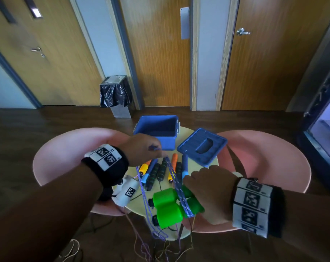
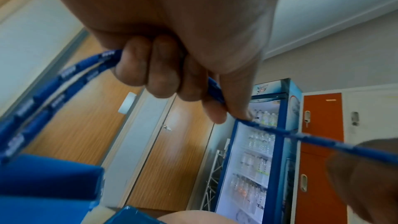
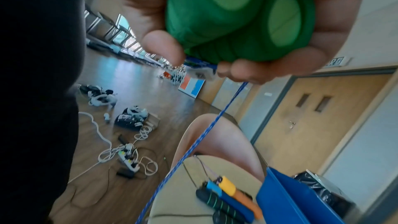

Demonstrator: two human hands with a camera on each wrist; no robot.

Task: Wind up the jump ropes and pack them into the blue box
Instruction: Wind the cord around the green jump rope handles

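My right hand [image 1: 207, 193] grips a pair of green jump-rope handles [image 1: 170, 205], side by side above the near edge of the round table [image 1: 215, 163]. A blue-and-white braided rope [image 1: 179, 191] is wound around the handles' middle. My left hand [image 1: 141, 148] pinches that rope [image 2: 280, 132] between thumb and fingers and holds it taut just in front of the open blue box [image 1: 156, 129]. The rope's slack [image 1: 147, 205] hangs over the table edge. In the right wrist view my fingers [image 3: 163, 47] curl around the green handles [image 3: 237, 14].
The blue lid [image 1: 202, 146] lies right of the box. Several other handles, orange, blue and black foam [image 1: 160, 171], lie in a row mid-table, cords trailing to the floor. Pink chairs [image 1: 264, 157] flank the table. A bin [image 1: 115, 93] stands behind; a drinks fridge [image 2: 258, 142] at right.
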